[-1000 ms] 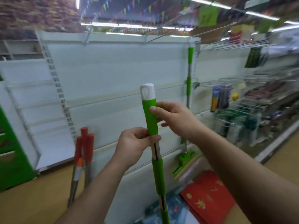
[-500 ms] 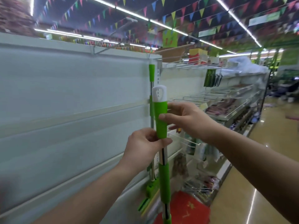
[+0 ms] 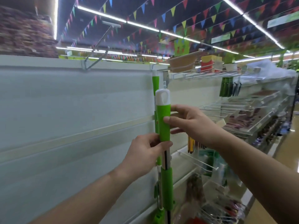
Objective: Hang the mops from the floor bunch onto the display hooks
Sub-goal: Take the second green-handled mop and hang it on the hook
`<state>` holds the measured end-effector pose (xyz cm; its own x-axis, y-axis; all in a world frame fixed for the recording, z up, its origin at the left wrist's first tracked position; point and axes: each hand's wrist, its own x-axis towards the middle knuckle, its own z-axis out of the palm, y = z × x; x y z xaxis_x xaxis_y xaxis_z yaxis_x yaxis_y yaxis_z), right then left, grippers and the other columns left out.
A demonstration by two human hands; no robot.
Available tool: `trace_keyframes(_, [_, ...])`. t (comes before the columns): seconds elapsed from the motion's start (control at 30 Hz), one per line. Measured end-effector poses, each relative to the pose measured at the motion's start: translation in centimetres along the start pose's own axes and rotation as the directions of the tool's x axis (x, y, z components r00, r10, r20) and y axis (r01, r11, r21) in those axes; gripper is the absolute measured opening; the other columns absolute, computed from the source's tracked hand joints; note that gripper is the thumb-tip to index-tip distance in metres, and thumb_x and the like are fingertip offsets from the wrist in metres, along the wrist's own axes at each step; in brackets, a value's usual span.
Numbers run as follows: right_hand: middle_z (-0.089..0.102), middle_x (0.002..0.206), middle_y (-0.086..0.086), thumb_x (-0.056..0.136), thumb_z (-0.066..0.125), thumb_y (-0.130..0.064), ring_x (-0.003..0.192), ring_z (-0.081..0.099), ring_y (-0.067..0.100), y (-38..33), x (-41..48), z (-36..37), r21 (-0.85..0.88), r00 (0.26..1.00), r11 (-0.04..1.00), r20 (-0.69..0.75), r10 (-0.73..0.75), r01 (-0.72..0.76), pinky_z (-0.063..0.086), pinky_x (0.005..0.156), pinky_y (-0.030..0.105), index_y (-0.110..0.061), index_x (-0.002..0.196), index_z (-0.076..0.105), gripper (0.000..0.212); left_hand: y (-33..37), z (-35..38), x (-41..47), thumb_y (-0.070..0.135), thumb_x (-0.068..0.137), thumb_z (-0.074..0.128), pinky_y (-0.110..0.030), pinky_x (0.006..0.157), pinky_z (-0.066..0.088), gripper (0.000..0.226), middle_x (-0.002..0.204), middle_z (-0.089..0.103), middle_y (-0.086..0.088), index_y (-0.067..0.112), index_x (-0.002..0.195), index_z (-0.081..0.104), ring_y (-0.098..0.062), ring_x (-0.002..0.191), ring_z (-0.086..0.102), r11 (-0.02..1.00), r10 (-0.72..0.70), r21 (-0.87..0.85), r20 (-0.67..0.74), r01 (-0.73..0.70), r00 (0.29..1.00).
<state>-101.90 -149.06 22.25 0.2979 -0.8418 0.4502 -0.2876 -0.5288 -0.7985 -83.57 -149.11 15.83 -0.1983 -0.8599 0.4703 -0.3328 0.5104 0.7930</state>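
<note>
While my left grip [image 3: 145,153] clamps the upright green mop [image 3: 161,130] at its top sleeve's base, my right grip [image 3: 192,125] pinches that sleeve, just in front of an already hung mop [image 3: 155,81].

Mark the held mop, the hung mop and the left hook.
held mop [image 3: 163,125]: head view, green grip.
hung mop [image 3: 155,81]: head view, green handle top.
left hook [image 3: 111,24]: head view, white tip bar.
</note>
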Motion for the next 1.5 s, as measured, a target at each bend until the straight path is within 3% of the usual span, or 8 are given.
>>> trace_keyframes(0.13, [0.081,0.108,0.009,0.097,0.069,-0.020,0.102,0.077,0.029,1.1,2.8,-0.6,0.047,0.999,0.998,0.029,-0.042,0.041,0.057,0.098,0.056,-0.019,0.126,0.069,0.029,-0.5,0.0,1.7,0.043,0.081,0.074,-0.054,0.083,0.055,0.029,0.086,0.075,-0.018,0.015,0.086,0.079,-0.019,0.073,0.065,0.999,-0.025,0.024,-0.096,0.028,0.995])
trace_keyframes(0.33, [0.081,0.105,0.001,0.098,0.067,-0.029,0.096,0.078,0.019,2.4,6.5,-2.3,0.092,0.970,0.986,0.188,-0.151,0.136,0.061,0.092,0.051,-0.029,0.128,0.068,0.030,0.7,0.8,3.3,0.026,0.090,0.075,-0.027,0.075,0.056,0.010,0.074,0.076,0.009,0.025,0.081,0.078,-0.003,0.071,0.068,0.989,-0.088,0.089,-0.256,0.114,0.963])
trace_keyframes(0.5, [0.081,0.102,0.002,0.099,0.066,-0.030,0.091,0.079,0.019,2.4,8.6,-3.7,0.153,0.938,0.971,0.269,-0.218,0.182,0.062,0.091,0.049,-0.028,0.132,0.066,0.033,2.5,1.6,4.4,0.027,0.089,0.077,-0.034,0.076,0.057,0.010,0.087,0.079,-0.011,0.018,0.084,0.079,-0.017,0.075,0.071,0.971,-0.116,0.152,-0.387,0.187,0.915])
trace_keyframes(0.63, [0.081,0.100,0.001,0.095,0.071,-0.032,0.089,0.079,0.019,2.5,10.0,-5.3,0.194,0.930,0.961,0.275,-0.246,0.197,0.062,0.090,0.052,-0.022,0.129,0.067,0.035,4.3,2.8,5.5,0.023,0.089,0.077,-0.011,0.059,0.049,0.007,0.082,0.076,-0.007,0.019,0.083,0.077,0.002,0.059,0.063,0.959,-0.126,0.171,-0.463,0.228,0.877])
trace_keyframes(0.73, [0.082,0.097,-0.001,0.094,0.073,-0.034,0.086,0.079,0.015,2.6,10.9,-7.0,0.210,0.917,0.948,0.272,-0.291,0.238,0.064,0.085,0.048,-0.021,0.122,0.070,0.031,5.4,3.8,6.7,0.026,0.088,0.078,-0.017,0.062,0.052,0.010,0.084,0.078,-0.013,0.017,0.083,0.078,-0.003,0.063,0.065,0.952,-0.107,0.197,-0.503,0.234,0.858])
trace_keyframes(0.83, [0.081,0.099,0.001,0.095,0.070,-0.033,0.086,0.079,0.016,2.6,11.6,-8.9,0.237,0.914,0.937,0.255,-0.314,0.256,0.065,0.082,0.046,-0.020,0.122,0.070,0.030,6.4,4.5,8.5,0.034,0.086,0.079,-0.033,0.071,0.055,0.017,0.085,0.078,-0.012,0.016,0.085,0.079,-0.011,0.070,0.068,0.942,-0.085,0.239,-0.507,0.235,0.858])
trace_keyframes(1.17, [0.080,0.100,0.009,0.094,0.072,-0.027,0.087,0.080,0.028,5.2,13.6,-14.2,0.250,0.931,0.946,0.250,-0.267,0.204,0.064,0.081,0.054,-0.015,0.114,0.071,0.023,6.7,7.4,13.5,0.035,0.084,0.081,-0.019,0.062,0.049,0.017,0.071,0.076,0.002,0.018,0.083,0.080,-0.007,0.063,0.067,0.942,-0.081,0.274,-0.378,0.195,0.922])
trace_keyframes(1.5, [0.081,0.100,0.011,0.094,0.073,-0.025,0.083,0.079,0.030,8.5,15.1,-19.0,0.295,0.928,0.935,0.251,-0.276,0.198,0.065,0.077,0.052,-0.011,0.114,0.072,0.025,7.7,12.7,16.7,0.034,0.085,0.080,-0.031,0.070,0.051,0.016,0.072,0.075,-0.002,0.020,0.076,0.078,-0.011,0.066,0.064,0.948,-0.100,0.242,-0.390,0.207,0.915])
